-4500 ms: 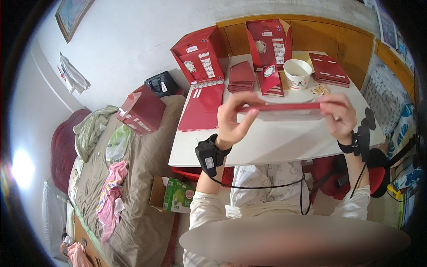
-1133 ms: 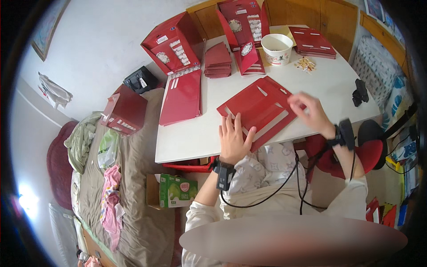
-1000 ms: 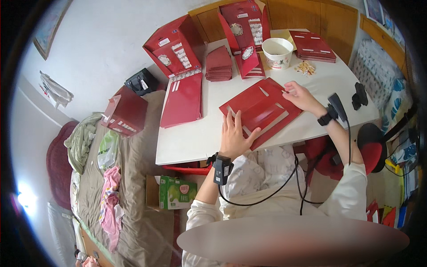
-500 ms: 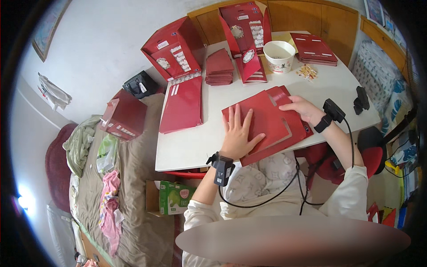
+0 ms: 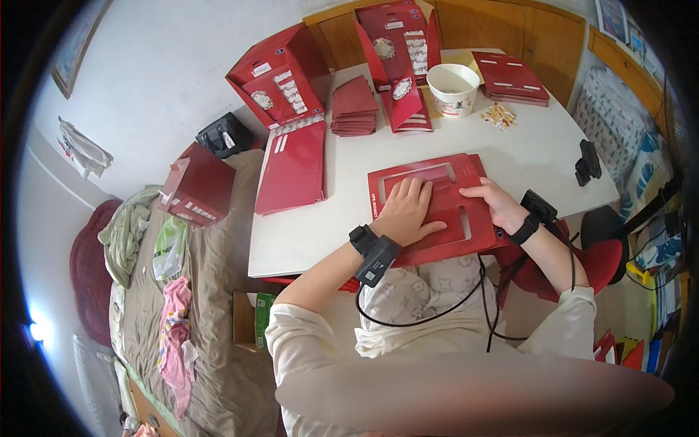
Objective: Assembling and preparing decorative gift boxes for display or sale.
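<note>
A red folded cardboard piece (image 5: 437, 251) with pale cut-out windows lies at the table's front edge, directly before me. Across its middle rests my left hand (image 5: 408, 215), palm down, with fingers stretched and the thumb apart. My right hand (image 5: 501, 207) grips the piece's right side; the thumb lies on top and the other fingers are mostly hidden. A flat stack of red cardboard sheets (image 5: 293, 171) lies to the left. Further back sit a pile of small red cards (image 5: 354, 107) and an open red folder (image 5: 406, 105).
Two tall red boxes (image 5: 280, 76) (image 5: 399, 40) stand at the table's back. A white paper tub (image 5: 453, 91) is near small yellowish-white pieces (image 5: 499, 116). More red sheets (image 5: 510, 76) are stacked at the back right. A black device (image 5: 587, 163) lies by the right edge.
The cardboard's top face has changed from mostly plain red to one showing window cut-outs. My left hand has moved from its left part onto its middle; the right hand stays at the right side.
</note>
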A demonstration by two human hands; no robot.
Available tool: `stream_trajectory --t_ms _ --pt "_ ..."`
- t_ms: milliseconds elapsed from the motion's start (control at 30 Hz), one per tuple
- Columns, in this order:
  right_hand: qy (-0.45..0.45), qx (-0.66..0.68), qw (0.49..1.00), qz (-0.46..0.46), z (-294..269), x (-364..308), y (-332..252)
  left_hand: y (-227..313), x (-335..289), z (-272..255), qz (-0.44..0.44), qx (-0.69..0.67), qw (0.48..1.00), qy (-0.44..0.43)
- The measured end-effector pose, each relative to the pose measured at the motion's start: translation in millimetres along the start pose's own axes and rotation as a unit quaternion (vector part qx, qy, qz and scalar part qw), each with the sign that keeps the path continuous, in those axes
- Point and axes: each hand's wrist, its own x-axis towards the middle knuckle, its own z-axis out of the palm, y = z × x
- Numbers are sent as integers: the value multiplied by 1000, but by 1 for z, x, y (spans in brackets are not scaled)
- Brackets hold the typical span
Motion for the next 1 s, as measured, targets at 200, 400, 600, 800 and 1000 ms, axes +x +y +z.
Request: stream_trajectory --t_ms 200,400,600,800,1000 --pt "6 3 1000 -3 1 -2 -1 2 3 9 -5 0 1000 17" --pt "37 -43 998 10 -21 3 -13 -3 13 21 26 -9 999 28" --pt "6 -609 685 -400 -16 0 -36 -9 17 28 37 18 999 19" --pt "-78 -754 584 -289 19 7 -13 -10 19 27 21 -83 996 -36" --pt "-112 -785 545 -271 12 11 -13 -21 -7 -3 11 26 996 -85"
